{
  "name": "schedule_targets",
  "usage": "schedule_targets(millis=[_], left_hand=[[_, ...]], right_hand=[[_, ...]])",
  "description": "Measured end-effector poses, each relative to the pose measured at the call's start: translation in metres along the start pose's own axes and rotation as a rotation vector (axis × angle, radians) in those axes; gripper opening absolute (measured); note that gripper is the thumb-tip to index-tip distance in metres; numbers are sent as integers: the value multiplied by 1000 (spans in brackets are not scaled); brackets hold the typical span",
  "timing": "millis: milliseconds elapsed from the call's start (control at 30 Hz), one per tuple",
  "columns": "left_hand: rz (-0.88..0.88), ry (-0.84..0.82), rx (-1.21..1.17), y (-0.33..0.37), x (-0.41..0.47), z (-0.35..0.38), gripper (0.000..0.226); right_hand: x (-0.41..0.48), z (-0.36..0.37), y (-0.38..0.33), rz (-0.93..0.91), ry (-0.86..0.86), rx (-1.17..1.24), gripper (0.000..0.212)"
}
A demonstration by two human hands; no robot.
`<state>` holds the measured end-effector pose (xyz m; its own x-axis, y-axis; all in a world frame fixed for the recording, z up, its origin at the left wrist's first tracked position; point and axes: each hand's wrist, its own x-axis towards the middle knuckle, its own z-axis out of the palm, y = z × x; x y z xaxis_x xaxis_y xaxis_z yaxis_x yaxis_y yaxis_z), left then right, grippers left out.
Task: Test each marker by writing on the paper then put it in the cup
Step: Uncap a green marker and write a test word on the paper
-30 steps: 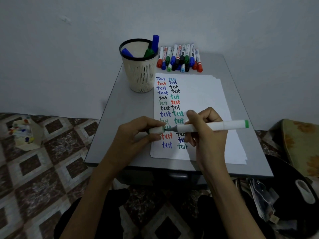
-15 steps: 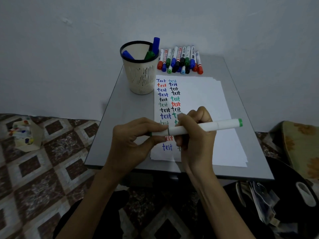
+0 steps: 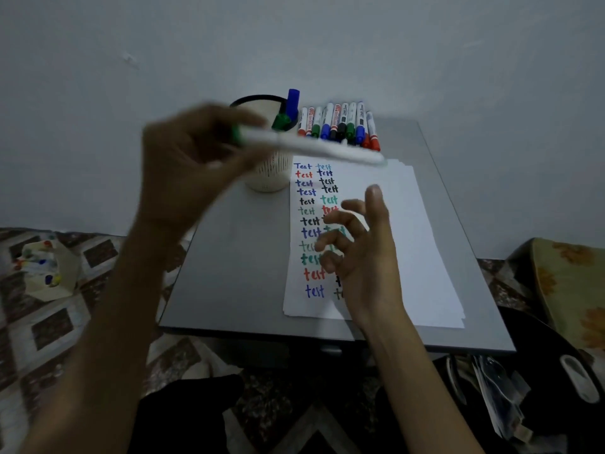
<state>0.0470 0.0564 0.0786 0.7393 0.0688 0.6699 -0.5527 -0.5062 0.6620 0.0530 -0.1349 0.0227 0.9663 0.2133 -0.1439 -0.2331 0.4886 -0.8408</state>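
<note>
The left hand is raised in front of the cup and grips the white marker by its green end, the fingers curled round it; the barrel lies nearly level and stretches to the right above the top edge of the paper. Motion blur smears both hand and marker, so whether the cap is on cannot be told. Held this high and this near the rim, the marker looks bound for the cup, where a blue marker and a green marker already stand on end. The right hand hovers over the written columns of "test", palm turned inward, thumb up and fingers loosely bent and spread, holding nothing; it seems free to reach for the next one. The row of markers lies side by side at the far edge of the table, just beyond the paper and beside the cup, presumably waiting their turn
</note>
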Motion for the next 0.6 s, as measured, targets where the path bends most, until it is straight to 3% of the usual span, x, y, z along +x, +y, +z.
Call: schedule_targets(millis=[133, 200, 267, 367, 500, 600], left_hand=[[-24, 256, 49, -6, 45, -36, 27], [-11, 301, 124, -7, 62, -40, 10], [-7, 302, 262, -16, 80, -36, 10], [-29, 175, 460, -35, 99, -21, 36], [-142, -63, 703, -56, 100, 0, 42], [-225, -210, 758, -67, 94, 6, 56]], right_hand=[[4, -18, 17, -39, 79, -9, 22], [5, -22, 20, -60, 77, 1, 18], [5, -22, 21, -73, 72, -24, 18], [4, -21, 24, -78, 76, -74, 15], [5, -20, 21, -27, 40, -125, 10], [9, -21, 12, 85, -21, -174, 8]])
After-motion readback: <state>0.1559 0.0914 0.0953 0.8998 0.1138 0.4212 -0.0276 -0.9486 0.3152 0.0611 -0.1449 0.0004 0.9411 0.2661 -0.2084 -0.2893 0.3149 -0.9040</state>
